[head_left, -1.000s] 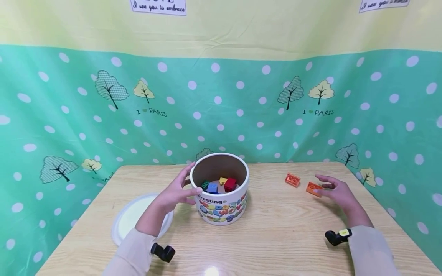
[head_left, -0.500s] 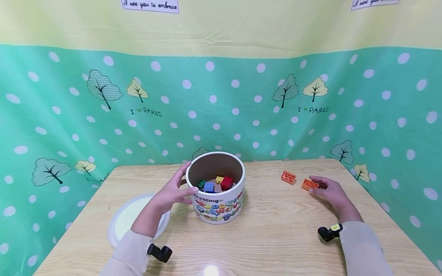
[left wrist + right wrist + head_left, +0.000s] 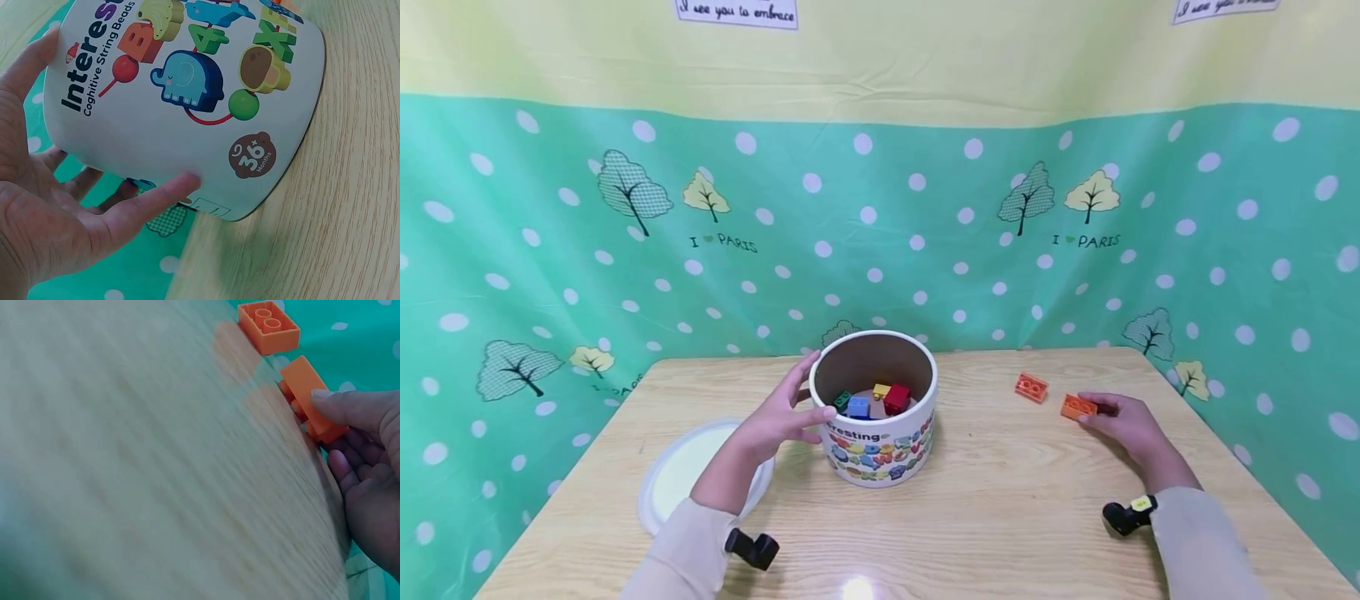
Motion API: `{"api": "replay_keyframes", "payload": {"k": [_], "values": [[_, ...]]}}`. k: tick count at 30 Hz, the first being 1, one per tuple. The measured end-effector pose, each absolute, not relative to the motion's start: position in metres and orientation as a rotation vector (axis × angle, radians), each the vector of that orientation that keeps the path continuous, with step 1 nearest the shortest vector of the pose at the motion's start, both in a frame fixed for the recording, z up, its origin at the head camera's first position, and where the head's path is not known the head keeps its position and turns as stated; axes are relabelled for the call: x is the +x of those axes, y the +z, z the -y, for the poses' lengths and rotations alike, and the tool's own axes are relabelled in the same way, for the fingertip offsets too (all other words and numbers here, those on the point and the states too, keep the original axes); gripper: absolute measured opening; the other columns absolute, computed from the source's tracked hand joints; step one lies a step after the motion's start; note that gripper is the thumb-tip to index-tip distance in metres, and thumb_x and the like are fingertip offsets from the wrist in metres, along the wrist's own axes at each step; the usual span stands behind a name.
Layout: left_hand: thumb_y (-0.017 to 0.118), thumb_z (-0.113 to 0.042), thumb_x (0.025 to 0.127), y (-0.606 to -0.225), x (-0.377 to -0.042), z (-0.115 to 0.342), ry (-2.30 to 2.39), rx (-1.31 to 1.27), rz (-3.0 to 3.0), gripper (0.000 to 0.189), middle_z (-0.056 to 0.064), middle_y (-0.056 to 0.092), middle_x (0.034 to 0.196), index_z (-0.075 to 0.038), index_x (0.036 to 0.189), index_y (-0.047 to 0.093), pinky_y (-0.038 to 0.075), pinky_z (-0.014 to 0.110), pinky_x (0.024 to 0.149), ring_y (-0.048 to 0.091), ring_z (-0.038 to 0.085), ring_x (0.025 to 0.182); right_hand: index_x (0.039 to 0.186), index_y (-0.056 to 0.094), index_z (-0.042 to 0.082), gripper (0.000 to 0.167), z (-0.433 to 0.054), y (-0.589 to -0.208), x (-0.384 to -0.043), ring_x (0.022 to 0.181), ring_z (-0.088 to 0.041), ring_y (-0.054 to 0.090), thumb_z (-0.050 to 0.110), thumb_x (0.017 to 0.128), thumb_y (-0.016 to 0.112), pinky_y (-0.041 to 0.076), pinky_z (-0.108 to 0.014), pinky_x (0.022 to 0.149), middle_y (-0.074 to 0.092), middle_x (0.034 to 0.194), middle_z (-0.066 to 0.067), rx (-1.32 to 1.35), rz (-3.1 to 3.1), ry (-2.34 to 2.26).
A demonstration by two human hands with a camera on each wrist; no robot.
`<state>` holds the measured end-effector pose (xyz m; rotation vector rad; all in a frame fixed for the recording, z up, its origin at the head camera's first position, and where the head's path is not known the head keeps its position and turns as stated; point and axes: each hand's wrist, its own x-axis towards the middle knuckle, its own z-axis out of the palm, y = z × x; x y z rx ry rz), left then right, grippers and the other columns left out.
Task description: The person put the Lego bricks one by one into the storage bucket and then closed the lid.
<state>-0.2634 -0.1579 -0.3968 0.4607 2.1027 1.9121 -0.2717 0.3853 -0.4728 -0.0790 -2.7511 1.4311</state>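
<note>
A white bucket (image 3: pixel 880 477) with printed letters stands on the table and has a few coloured bricks inside. My left hand (image 3: pixel 778 421) is spread against its left side, the thumb at the near rim and other fingertips touching the wall, as the left wrist view (image 3: pixel 56 231) also shows. At the right, my right hand (image 3: pixel 1131 425) pinches an orange toy brick (image 3: pixel 1078 407) between thumb and fingers. That brick (image 3: pixel 306 394) is at the tabletop, studs facing down. A second orange brick (image 3: pixel 1032 387) lies beside it, hollow side up, untouched.
A round white lid (image 3: pixel 673 479) lies on the wooden table (image 3: pixel 970 533), partly behind my left forearm. Inside the bucket are a red brick (image 3: pixel 897 398), a blue brick (image 3: pixel 858 407), a yellow brick (image 3: pixel 881 390) and a green brick (image 3: pixel 842 400). A green dotted cloth (image 3: pixel 917 275) hangs behind.
My right hand's fingers, more spread one second ago, have closed in on the near orange brick. The left hand stays at the bucket. The whole head view shifts slightly.
</note>
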Motion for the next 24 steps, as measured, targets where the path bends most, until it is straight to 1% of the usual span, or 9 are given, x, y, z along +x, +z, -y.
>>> {"api": "replay_keyframes", "payload": {"k": [3,6,9,10,13,15,18,20,24], "values": [[0.075,-0.02,0.086,-0.397,-0.264,0.157,1.908,0.453,-2.1,0.095,0.01,0.007,0.16,-0.029,0.157,0.012,0.057,0.054,0.076,0.016,0.044,0.142,0.138,0.05,-0.004,0.057,-0.385,-0.47,-0.266,0.124,-0.046,0.043,0.02,0.091,0.07,0.039,-0.055,0.101,0.044,0.139,-0.032,-0.058,2.772,1.409],[0.076,-0.021,0.085,-0.397,-0.264,0.157,1.907,0.445,-2.106,0.096,0.01,0.008,0.16,-0.029,0.157,0.013,0.057,0.054,0.075,0.017,0.044,0.142,0.136,0.053,-0.004,0.053,-0.383,-0.466,-0.261,0.12,-0.043,0.048,0.017,0.091,0.07,0.048,-0.035,0.092,0.048,0.135,-0.032,-0.025,2.784,1.379],[0.076,-0.022,0.085,-0.397,-0.263,0.157,1.907,0.446,-2.109,0.096,0.009,0.007,0.161,-0.029,0.157,0.012,0.057,0.054,0.076,0.016,0.044,0.142,0.135,0.054,-0.004,0.051,-0.379,-0.462,-0.26,0.117,-0.04,0.051,0.015,0.09,0.07,0.049,-0.02,0.081,0.051,0.132,-0.03,0.015,2.787,1.36],[0.076,-0.023,0.085,-0.396,-0.263,0.157,1.907,0.448,-2.109,0.096,0.009,0.007,0.161,-0.029,0.157,0.013,0.057,0.054,0.076,0.016,0.044,0.142,0.134,0.054,-0.004,0.051,-0.378,-0.46,-0.26,0.116,-0.04,0.052,0.015,0.09,0.071,0.049,-0.018,0.078,0.052,0.132,-0.03,0.027,2.786,1.356],[0.077,-0.023,0.084,-0.395,-0.263,0.157,1.91,0.452,-2.105,0.097,0.009,0.007,0.161,-0.028,0.157,0.012,0.056,0.054,0.076,0.015,0.044,0.142,0.134,0.055,-0.002,0.052,-0.372,-0.454,-0.26,0.112,-0.036,0.054,0.017,0.09,0.071,0.05,-0.021,0.079,0.055,0.13,-0.027,0.069,2.788,1.326],[0.076,-0.022,0.085,-0.395,-0.262,0.157,1.912,0.45,-2.102,0.096,0.008,0.006,0.161,-0.028,0.157,0.012,0.056,0.054,0.076,0.015,0.044,0.142,0.134,0.056,-0.001,0.052,-0.368,-0.451,-0.26,0.109,-0.032,0.056,0.019,0.089,0.072,0.051,-0.021,0.079,0.057,0.127,-0.025,0.095,2.786,1.305],[0.076,-0.022,0.085,-0.395,-0.261,0.157,1.916,0.449,-2.096,0.097,0.008,0.005,0.161,-0.028,0.157,0.012,0.056,0.054,0.076,0.014,0.045,0.142,0.133,0.057,-0.001,0.051,-0.361,-0.445,-0.26,0.104,-0.028,0.058,0.018,0.088,0.073,0.052,-0.021,0.077,0.059,0.123,-0.023,0.146,2.764,1.31],[0.076,-0.021,0.085,-0.395,-0.261,0.157,1.918,0.45,-2.096,0.096,0.008,0.005,0.161,-0.028,0.157,0.012,0.056,0.055,0.076,0.014,0.045,0.142,0.132,0.058,-0.001,0.05,-0.356,-0.441,-0.259,0.103,-0.028,0.06,0.017,0.088,0.073,0.053,-0.021,0.076,0.06,0.122,-0.024,0.177,2.746,1.325],[0.075,-0.02,0.085,-0.395,-0.261,0.157,1.918,0.45,-2.094,0.095,0.008,0.005,0.161,-0.027,0.157,0.013,0.056,0.055,0.076,0.014,0.045,0.142,0.131,0.058,-0.002,0.048,-0.346,-0.433,-0.256,0.106,-0.033,0.06,0.013,0.088,0.072,0.053,-0.02,0.077,0.06,0.123,-0.024,0.222,2.716,1.338]]}}
